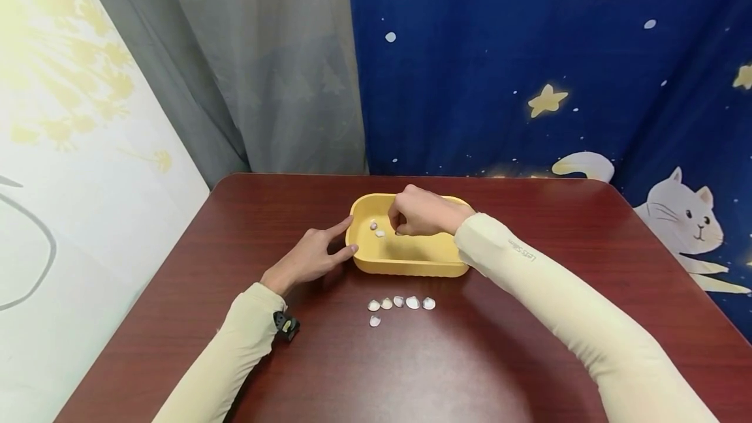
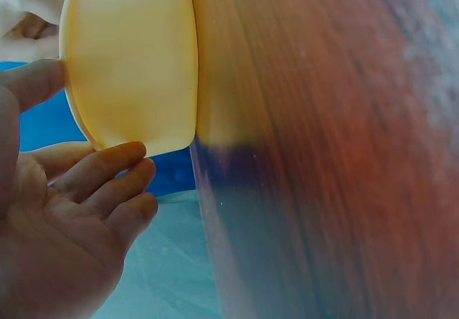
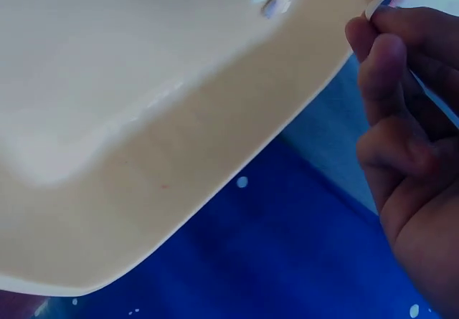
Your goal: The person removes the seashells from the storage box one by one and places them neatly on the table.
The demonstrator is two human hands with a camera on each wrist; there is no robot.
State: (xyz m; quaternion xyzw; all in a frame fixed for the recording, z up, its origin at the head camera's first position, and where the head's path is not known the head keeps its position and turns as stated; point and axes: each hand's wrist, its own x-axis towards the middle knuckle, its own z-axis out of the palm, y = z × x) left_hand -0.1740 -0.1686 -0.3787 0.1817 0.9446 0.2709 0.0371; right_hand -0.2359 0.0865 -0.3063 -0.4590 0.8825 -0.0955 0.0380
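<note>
In the head view, a yellow oblong tray (image 1: 411, 267) stands on the table with two small shells in its left part, one pinkish (image 1: 373, 226) and one white (image 1: 380, 234). My left hand (image 1: 310, 254) touches the tray's left end with thumb and forefinger spread along the rim; its other fingers lie loosely against the outer wall in the left wrist view. Above the tray, my right hand (image 1: 425, 211) pinches a small white shell (image 3: 378, 5) between thumb and fingertips, seen in the right wrist view. In front of the tray lies a row of several pale shells (image 1: 413, 303).
One more shell (image 1: 375, 321) lies below the row's left end. The dark red-brown wooden table (image 1: 529, 371) reaches back to a grey curtain (image 1: 282, 70) and a blue one (image 1: 458, 83) with stars. A pale patterned wall (image 1: 70, 227) stands at the left.
</note>
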